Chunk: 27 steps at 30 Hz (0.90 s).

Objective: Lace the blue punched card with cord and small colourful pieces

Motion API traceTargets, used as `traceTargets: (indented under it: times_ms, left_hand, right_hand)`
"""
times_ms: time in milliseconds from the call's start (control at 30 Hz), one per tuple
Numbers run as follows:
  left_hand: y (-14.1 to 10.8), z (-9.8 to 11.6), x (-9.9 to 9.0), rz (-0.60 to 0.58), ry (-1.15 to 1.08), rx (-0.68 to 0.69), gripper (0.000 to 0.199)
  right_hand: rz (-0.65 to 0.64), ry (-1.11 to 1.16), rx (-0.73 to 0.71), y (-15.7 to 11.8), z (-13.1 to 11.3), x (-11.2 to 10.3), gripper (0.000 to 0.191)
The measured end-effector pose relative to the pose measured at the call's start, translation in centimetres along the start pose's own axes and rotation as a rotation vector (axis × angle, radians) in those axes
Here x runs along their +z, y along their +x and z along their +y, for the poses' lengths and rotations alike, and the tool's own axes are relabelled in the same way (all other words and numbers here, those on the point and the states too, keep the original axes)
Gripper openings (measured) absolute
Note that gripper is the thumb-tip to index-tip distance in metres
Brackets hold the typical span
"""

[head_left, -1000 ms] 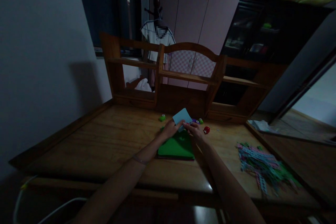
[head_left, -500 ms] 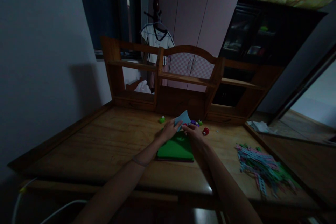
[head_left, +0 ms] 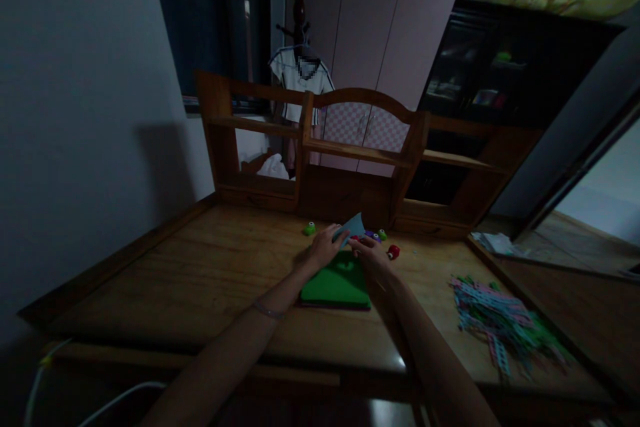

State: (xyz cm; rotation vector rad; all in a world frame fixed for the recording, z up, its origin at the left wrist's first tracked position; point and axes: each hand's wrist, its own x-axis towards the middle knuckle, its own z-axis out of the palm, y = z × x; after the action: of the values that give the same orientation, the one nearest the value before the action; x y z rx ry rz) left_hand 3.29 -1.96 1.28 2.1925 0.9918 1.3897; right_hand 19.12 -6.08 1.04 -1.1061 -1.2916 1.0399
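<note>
My left hand [head_left: 325, 247] is closed on a light blue sheet [head_left: 353, 227] that stands up, folded or bent, above the back of a green pad [head_left: 336, 285]. My right hand [head_left: 369, 252] is at the sheet's lower right edge, its fingers pinched together. A small red thing shows by its fingertips, too small to make out. Just behind the right hand are purple pieces [head_left: 375, 237] and a green piece with an eye [head_left: 383, 234]. A red piece [head_left: 393, 251] lies to its right, and another green eyed piece [head_left: 309, 229] sits behind my left hand.
A pile of pink, blue and green perforated strips [head_left: 493, 313] covers the right part of the wooden table [head_left: 200, 267]. A wooden shelf unit [head_left: 360, 150] rises along the back edge. White cables [head_left: 120, 401] hang at the front left.
The blue sheet has shifted slightly right and tilted a little within my left hand. Both hands stay almost where they were.
</note>
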Motion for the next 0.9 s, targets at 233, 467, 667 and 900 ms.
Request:
traceTargets:
  times_ms: [233, 467, 667, 900]
  left_hand:
    - [-0.14, 0.14, -0.09, 0.01, 0.037, -0.037, 0.037]
    - [-0.14, -0.5, 0.29, 0.028, 0.028, -0.075, 0.032]
    - [-0.05, -0.49, 0.37, 0.036, 0.064, -0.048, 0.033]
    - [0.05, -0.55, 0.33, 0.045, 0.065, 0.008, 0.033]
  right_hand:
    - [0.006, 0.042, -0.01, 0.04, -0.2, -0.07, 0.029]
    - [0.011, 0.177, 0.038, 0.31, -0.43, 0.17, 0.026]
    - [0.025, 0.181, 0.083, 0.28, -0.45, -0.19, 0.032]
    - [0.087, 0.309, 0.037, 0.45, 0.06, -0.02, 0.032]
